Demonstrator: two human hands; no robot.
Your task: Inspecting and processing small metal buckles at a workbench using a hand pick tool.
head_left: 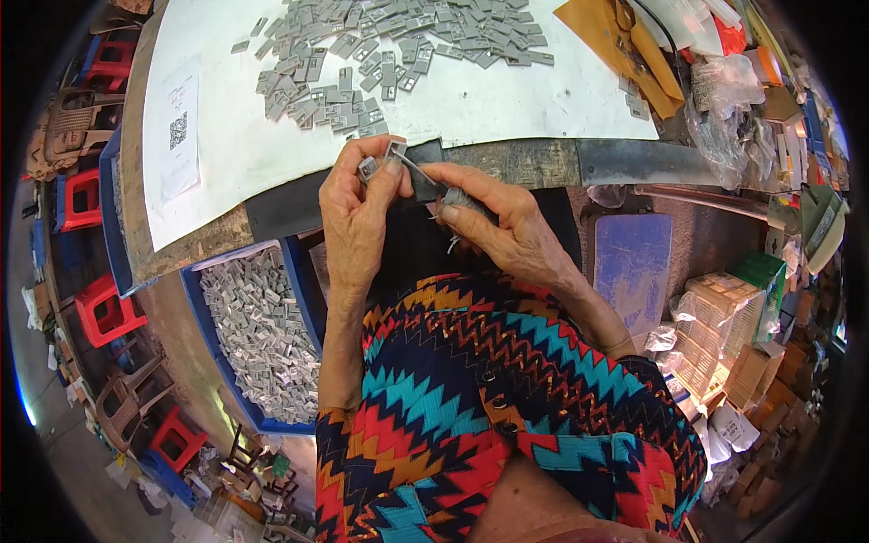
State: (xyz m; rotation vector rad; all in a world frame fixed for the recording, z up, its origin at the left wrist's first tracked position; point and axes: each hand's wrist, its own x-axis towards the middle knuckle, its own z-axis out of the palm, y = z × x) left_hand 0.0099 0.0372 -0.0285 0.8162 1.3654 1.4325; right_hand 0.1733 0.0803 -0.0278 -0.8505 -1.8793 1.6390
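Note:
Over the table's near edge, my left hand (356, 213) pinches a small grey rectangular piece (396, 148) with a square recess between thumb and forefinger. A second grey piece (367, 167) sits among the same hand's curled fingers. My right hand (511, 222) is closed round the wrapped grey handle (466, 204) of a thin tool. Its narrow metal blade (416, 167) reaches to the pinched piece and seems to touch it. I cannot make out the exact kind of tool. Beyond my hands, many similar grey pieces (389, 68) lie heaped on a white sheet (226, 118).
A blue tray (213, 326) full of grey pieces stands below the table's left side. Brown paper (625, 54) and crumpled clear plastic (724, 100) lie at the right. A blue stool top (631, 271) and a pale plastic basket (715, 317) stand lower right.

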